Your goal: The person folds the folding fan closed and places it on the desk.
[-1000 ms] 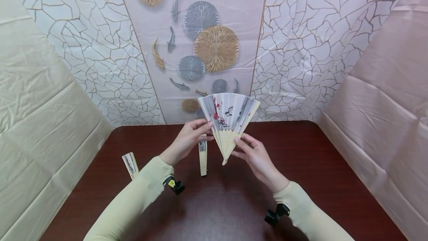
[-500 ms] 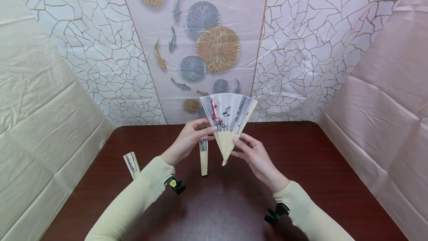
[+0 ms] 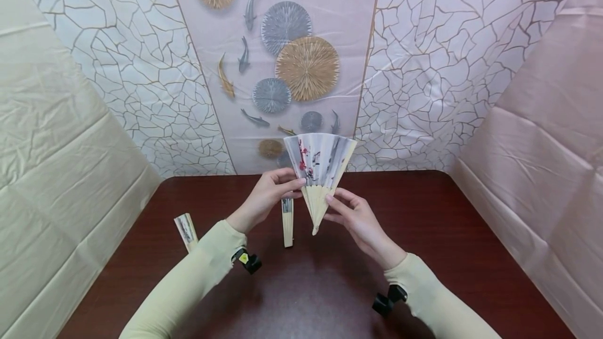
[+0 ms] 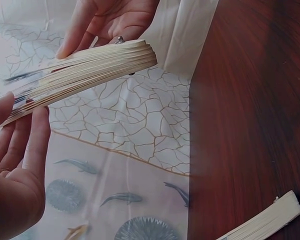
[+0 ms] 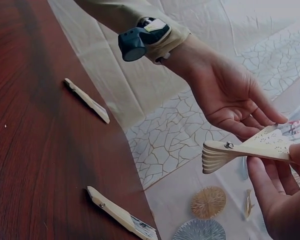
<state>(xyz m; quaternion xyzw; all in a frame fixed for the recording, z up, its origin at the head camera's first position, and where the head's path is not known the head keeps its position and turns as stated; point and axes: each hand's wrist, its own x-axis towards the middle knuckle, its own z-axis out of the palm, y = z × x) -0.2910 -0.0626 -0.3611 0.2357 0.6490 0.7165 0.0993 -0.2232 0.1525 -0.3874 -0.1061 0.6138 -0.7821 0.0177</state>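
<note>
A folding fan [image 3: 325, 158] with pale wooden ribs and a white leaf, printed with red blossoms and dark marks, is held partly spread above the table. My left hand [image 3: 270, 192] pinches its left edge between thumb and fingers, where leaf and ribs meet. On the other edge, my right hand [image 3: 358, 221] grips the ribs, thumb in front. The fan's pivot end points down. In the right wrist view the metal rivet [image 5: 229, 145] shows near the stacked rib ends. The left wrist view catches the ribs [image 4: 97, 65] edge-on between both hands.
One folded fan [image 3: 288, 226] lies on the dark red table [image 3: 301, 297] behind the left hand, its top hidden by it. Another folded fan [image 3: 186, 229] lies farther left, partly covered by the left sleeve [image 3: 198, 276]. A patterned cloth backdrop [image 3: 410, 93] rises behind the table.
The fan has narrowed: its right edge has moved inward to the left, and its left edge slightly right. The right hand has shifted slightly left with it. The folded fans stay put.
</note>
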